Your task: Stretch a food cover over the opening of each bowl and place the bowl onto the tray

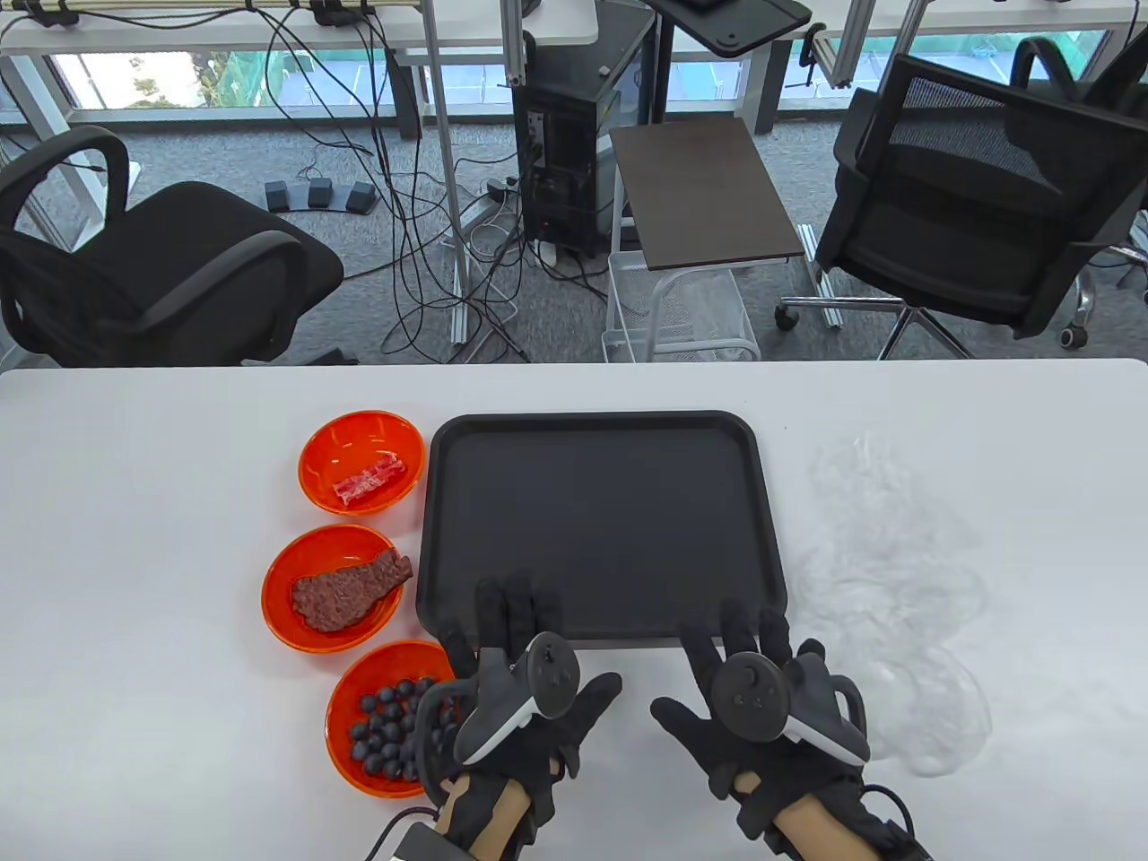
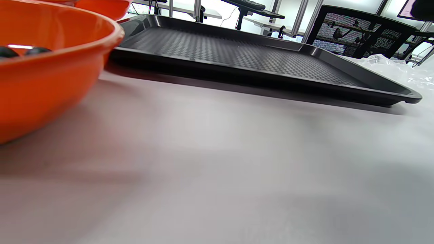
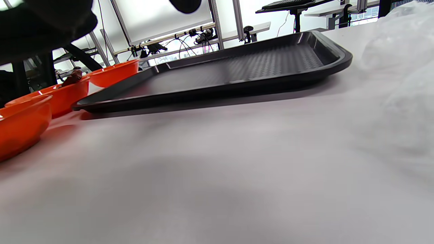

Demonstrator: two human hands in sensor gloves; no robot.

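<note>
Both my grips lay flat and empty on the bench, left hand [image 1: 516,691] and right hand [image 1: 762,708]. The food covers [image 1: 888,574] sat at three o'clock of the tray [image 1: 601,430], the bowls [image 1: 332,587] at nine. The film looked flimsy and clingy; I judged its rim the best hold.

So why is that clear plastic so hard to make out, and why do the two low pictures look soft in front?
Table view: the clear covers barely contrast with the white table, showing only faint glints. Left wrist view: the near tabletop is blurred, the tray sharper, the windows behind blown out. Right wrist view: the covers are a hazy blur, and backlight leaves the right hand a dark shape.
</note>
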